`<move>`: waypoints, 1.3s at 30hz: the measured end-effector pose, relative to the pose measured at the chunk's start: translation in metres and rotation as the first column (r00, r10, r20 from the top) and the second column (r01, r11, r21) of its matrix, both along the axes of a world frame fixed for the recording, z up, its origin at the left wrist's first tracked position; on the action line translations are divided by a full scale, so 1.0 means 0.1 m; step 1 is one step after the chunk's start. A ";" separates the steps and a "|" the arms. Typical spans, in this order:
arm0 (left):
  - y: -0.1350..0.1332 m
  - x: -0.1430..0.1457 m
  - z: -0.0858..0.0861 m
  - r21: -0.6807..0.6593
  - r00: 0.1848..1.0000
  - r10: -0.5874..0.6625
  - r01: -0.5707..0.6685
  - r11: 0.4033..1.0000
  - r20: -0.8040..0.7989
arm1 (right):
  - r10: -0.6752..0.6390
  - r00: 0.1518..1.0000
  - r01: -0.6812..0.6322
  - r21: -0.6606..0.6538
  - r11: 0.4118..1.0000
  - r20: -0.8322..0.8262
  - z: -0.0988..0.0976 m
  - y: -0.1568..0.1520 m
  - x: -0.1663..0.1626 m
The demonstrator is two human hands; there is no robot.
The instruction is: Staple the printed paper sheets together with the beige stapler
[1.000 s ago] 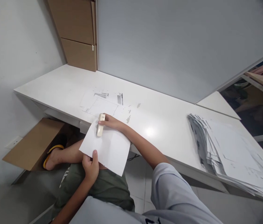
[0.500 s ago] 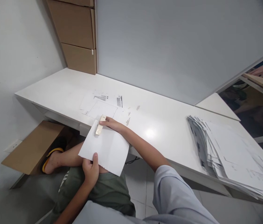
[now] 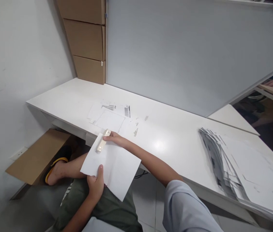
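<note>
My left hand pinches the near edge of a folded white sheet of paper, thumb on top and fingers beneath. A long, narrow, cream-coloured tool that looks like a stapler lies slantwise over the far left edge of the paper. My right hand is closed around it, with the thumb pressing on top. The paper is held tilted above my lap, in front of the desk edge. The underside of the stapler and most of the right fingers are hidden.
A messy stack of papers lies on the right of the white desk. Dark marks and outlines show on the desktop beyond my hands. Cardboard boxes stand at the back left, beside a grey panel.
The view has shifted, so the desk sits slightly lower. The paper's right part has swung outward and shows a clearer crease. Both hands keep their hold.
</note>
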State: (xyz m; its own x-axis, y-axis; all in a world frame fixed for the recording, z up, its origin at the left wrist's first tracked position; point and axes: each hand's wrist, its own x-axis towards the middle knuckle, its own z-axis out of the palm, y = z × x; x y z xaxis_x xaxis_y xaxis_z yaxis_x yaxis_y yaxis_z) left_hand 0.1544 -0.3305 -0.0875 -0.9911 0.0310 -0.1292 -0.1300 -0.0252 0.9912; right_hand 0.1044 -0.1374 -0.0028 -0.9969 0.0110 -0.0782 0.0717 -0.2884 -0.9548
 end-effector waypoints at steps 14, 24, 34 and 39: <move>0.00 0.02 0.01 0.005 1.000 -0.013 0.013 1.000 0.007 | 0.033 0.999 -0.032 0.023 0.999 -0.025 -0.01 0.03 0.01; 0.02 0.03 0.03 0.016 1.000 0.015 -0.015 1.000 0.006 | 0.089 0.994 -0.087 0.029 0.996 -0.059 0.02 -0.01 0.04; 0.03 0.05 0.04 0.044 0.999 0.030 -0.031 0.999 0.012 | 0.098 0.994 -0.094 0.080 0.992 -0.051 0.06 -0.02 0.06; 0.04 0.03 0.01 0.058 0.999 0.032 -0.032 0.998 0.007 | 0.094 0.995 -0.090 0.100 0.991 -0.039 0.04 -0.01 0.04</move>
State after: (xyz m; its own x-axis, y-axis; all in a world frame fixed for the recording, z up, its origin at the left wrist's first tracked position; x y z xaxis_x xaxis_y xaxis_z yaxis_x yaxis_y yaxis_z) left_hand 0.1577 -0.3265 -0.0867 -0.9910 0.0066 -0.1338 -0.1339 -0.0871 0.9872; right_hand 0.1087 -0.1389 0.0017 -0.9964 -0.0751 -0.0382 0.0517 -0.1875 -0.9809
